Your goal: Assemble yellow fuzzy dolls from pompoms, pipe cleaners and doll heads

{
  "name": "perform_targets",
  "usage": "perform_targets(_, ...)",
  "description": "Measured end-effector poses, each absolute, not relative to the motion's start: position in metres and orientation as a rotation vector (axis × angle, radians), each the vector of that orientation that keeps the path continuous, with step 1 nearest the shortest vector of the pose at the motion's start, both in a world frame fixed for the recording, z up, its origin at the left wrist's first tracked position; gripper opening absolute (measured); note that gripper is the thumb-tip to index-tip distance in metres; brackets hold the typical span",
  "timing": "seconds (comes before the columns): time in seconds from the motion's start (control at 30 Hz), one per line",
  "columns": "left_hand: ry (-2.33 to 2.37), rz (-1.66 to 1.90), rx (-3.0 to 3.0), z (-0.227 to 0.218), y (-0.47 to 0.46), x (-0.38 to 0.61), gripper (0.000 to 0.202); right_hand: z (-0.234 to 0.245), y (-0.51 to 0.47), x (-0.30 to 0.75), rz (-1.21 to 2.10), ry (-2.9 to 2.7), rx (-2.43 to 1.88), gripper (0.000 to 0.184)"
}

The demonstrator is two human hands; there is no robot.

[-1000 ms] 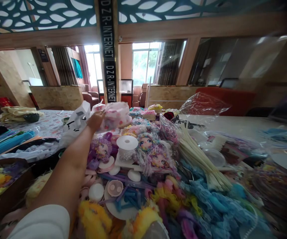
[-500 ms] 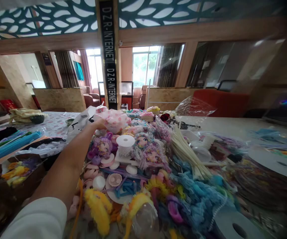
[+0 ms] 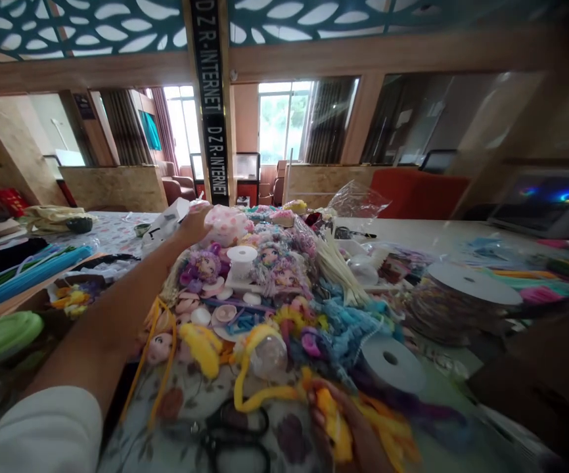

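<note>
My left hand (image 3: 194, 223) reaches far across the table and grips a clear bag of pink-dotted pieces (image 3: 228, 223), which rests on the far end of a heap of craft bits. Just below the bag lie a purple-haired doll head (image 3: 205, 266) and a white spool (image 3: 243, 256). At the bottom edge my right hand (image 3: 351, 437) is closed around a bunch of yellow and orange fluffy stems (image 3: 336, 420). That hand is blurred and partly cut off by the frame.
Black scissors (image 3: 230, 430) lie on the flowered cloth near me. A white tape reel (image 3: 391, 360) and a big clear reel (image 3: 462, 295) sit to the right. White sticks (image 3: 336, 266), blue stems (image 3: 23, 279) and a green roll (image 3: 1, 332) surround the heap. A laptop (image 3: 545, 197) stands far right.
My left hand has lowered the pink-dotted bag from the air onto the far end of the heap. The view has tipped down, and my right hand with the yellow stems has come into view.
</note>
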State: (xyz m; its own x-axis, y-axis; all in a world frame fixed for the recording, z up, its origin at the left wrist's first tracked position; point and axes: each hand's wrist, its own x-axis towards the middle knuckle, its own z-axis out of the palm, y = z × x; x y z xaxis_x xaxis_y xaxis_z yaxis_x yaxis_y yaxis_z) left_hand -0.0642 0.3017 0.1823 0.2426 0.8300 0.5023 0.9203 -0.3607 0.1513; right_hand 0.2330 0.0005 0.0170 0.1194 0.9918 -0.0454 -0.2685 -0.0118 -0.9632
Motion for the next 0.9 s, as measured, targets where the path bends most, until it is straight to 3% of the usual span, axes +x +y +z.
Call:
perform_targets(0.17,-1.44,-1.267,-2.377,0.122,0.147,-0.041,0.046,0.004,-0.001,0.224,1.517,-0.643,-0.967,0.033)
perform_targets(0.33,-1.529,-1.22,-2.65,0.013,-0.006,-0.031,0.04,0.0,-0.006,0.213,1.638,-0.521,-0.886,0.035)
perform_targets(0.43,-1.665,-1.323,-2.59,-0.024,-0.046,-0.025,0.033,-0.002,-0.008,0.207,1.624,-0.685,-0.982,0.032)
perform_targets(0.57,-1.613,-1.382,-2.647,-0.036,-0.059,-0.013,0.028,-0.001,-0.011,0.204,1.264,-1.283,-1.269,0.036)
perform_targets(0.77,-1.624,-1.534,-2.415,-0.04,-0.047,-0.015,0.024,-0.003,-0.02,0.196,0.291,-2.118,-1.54,0.022)
perform_targets(0.9,-1.874,-1.404,-2.015,-0.033,-0.026,-0.053,0.023,-0.012,-0.02,0.194,0.129,-2.197,-1.433,0.034)
